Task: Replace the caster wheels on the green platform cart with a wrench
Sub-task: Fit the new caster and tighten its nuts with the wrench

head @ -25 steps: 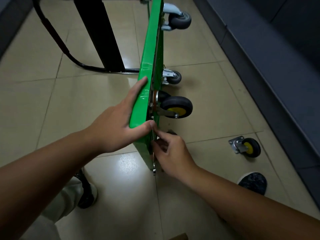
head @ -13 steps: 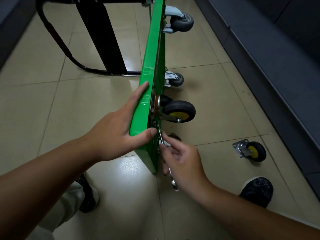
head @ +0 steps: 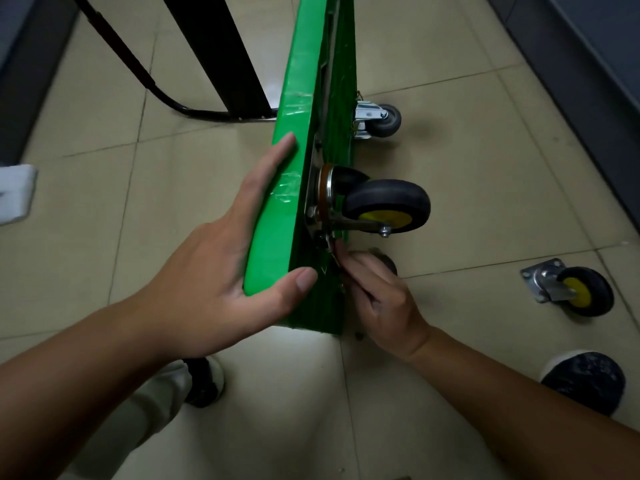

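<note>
Two hands at the green platform cart [head: 294,161], tipped up on its long edge on tiled floor, underside facing right. Left hand [head: 221,271] on the cart's near top corner: fingers laid straight along the deck face, thumb hooked round the end, holding it steady. Right hand [head: 381,299] just right of the cart underside, fingers curled round a thin wrench [head: 330,249]. Wrench head up at the mounting plate of the near caster; exact seat on a bolt hidden by fingers.

Yellow-hub caster [head: 386,206] on the cart underside near the near end, wheel sticking out right. Small grey caster [head: 381,121] further along the same underside. Loose yellow-hub caster [head: 571,289] lying on the floor well right of the cart, apart from everything. Black handle tubing [head: 166,95] left of the cart's far end.

Step, as judged: working a plate bolt of the near yellow-hub caster with the wrench. Tightening or loosening: cannot tell.

Next move, likely needs: wrench head square on the nut, short swings given little room beside the underside, firm left-hand hold against tipping or sliding. Risk: slipping off the nut, knuckles into the plate.
</note>
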`<move>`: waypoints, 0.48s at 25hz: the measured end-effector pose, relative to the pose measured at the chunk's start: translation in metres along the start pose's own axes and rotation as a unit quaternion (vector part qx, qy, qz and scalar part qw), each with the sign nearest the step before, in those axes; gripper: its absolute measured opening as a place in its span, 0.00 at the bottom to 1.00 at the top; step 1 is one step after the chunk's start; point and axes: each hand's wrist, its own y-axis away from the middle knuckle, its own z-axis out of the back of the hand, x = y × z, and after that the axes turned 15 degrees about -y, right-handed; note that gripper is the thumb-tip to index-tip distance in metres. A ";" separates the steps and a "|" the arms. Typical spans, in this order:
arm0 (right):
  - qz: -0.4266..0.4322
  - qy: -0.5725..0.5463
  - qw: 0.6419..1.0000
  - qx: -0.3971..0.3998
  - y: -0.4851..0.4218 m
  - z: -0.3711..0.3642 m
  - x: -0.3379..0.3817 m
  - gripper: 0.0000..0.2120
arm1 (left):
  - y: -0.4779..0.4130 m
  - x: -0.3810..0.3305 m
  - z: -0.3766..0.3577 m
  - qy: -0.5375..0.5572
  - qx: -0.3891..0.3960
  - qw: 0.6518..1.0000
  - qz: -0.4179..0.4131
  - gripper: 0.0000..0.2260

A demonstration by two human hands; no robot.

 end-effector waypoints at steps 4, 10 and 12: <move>0.055 0.062 0.996 0.041 -0.004 0.014 -0.006 0.22 | -0.001 0.000 0.001 -0.001 -0.012 1.000 -0.004 0.43; 0.090 0.111 0.984 0.105 -0.019 0.032 -0.018 0.23 | 0.001 0.000 0.000 -0.006 -0.021 1.000 0.001 0.43; 0.068 0.094 0.987 0.109 -0.015 0.029 -0.014 0.25 | 0.001 -0.002 0.001 -0.003 -0.015 1.000 0.001 0.42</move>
